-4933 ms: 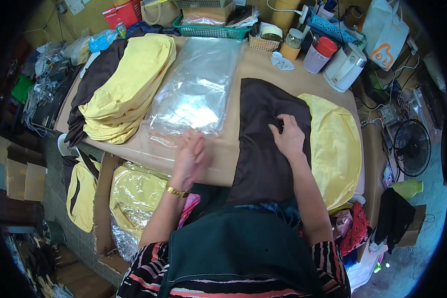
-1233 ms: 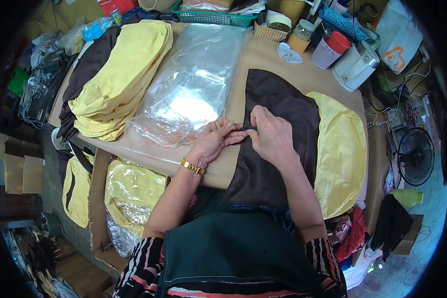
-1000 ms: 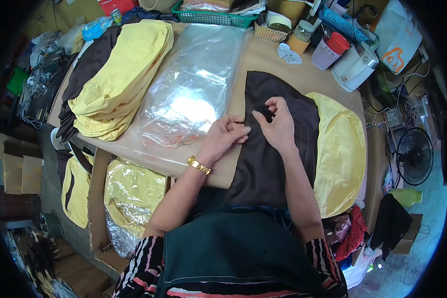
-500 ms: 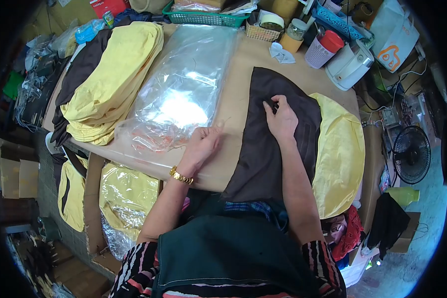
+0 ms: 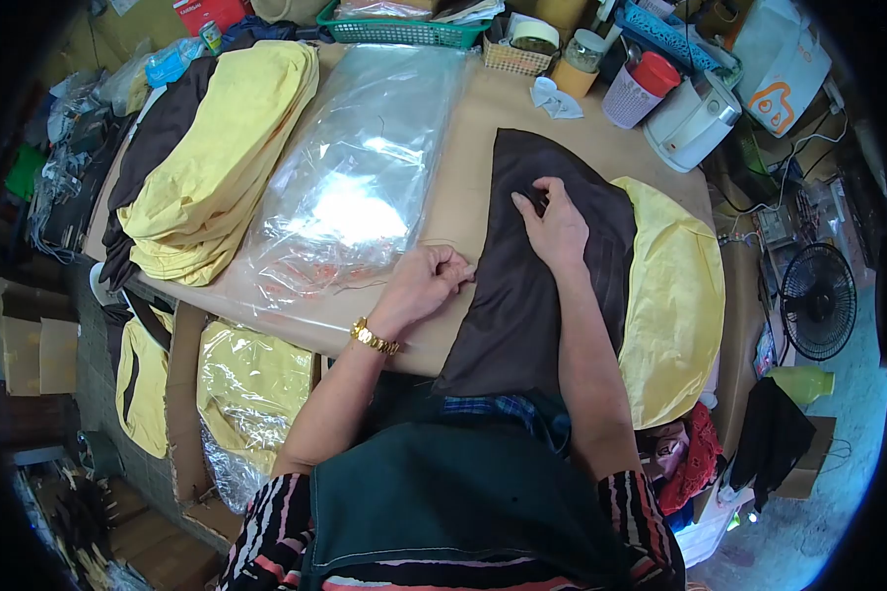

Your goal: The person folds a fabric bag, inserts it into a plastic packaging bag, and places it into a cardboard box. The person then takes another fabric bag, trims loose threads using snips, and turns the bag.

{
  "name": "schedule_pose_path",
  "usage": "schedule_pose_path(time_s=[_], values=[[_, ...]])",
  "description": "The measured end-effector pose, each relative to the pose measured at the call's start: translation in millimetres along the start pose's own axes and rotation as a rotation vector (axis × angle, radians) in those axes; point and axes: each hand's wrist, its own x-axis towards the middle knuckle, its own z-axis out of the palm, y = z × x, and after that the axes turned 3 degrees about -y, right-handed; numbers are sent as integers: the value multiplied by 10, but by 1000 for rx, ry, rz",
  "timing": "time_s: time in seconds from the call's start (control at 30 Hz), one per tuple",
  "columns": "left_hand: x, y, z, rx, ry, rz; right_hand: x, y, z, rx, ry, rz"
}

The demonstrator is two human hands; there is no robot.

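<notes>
A dark brown piece of cloth (image 5: 522, 325) lies on the table in front of me, with a yellow cloth part (image 5: 672, 305) along its right side. My left hand (image 5: 427, 284) is closed in a pinch right at the brown cloth's left edge. Whether its fingertips hold the edge or a loose thread is too small to tell. Over the upper part of the brown cloth is my right hand (image 5: 559, 229), thumb and forefinger curved toward each other. A small dark shape shows between them, which I cannot make out against the dark cloth.
Clear plastic bags (image 5: 365, 148) lie left of the cloth, beside a stack of yellow and brown cloth pieces (image 5: 222, 148). At the back stand a green basket (image 5: 404, 32), a jar (image 5: 583, 51), a lilac cup (image 5: 629, 101) and a white kettle (image 5: 695, 123). A fan (image 5: 818, 300) is on the right.
My left hand has moved right, from beside the plastic bags, where a fine thread showed at its fingers, to the brown cloth's edge. My right hand has barely moved.
</notes>
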Motion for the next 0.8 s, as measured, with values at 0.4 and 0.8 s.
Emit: schedule_pose_path(time_s=[0.4, 0.8], values=[[-38, -71, 14, -357, 6, -102, -560, -790, -700, -33, -291, -384], [-28, -104, -8, -376, 12, -93, -540, -970, -530, -154, -293, -451]])
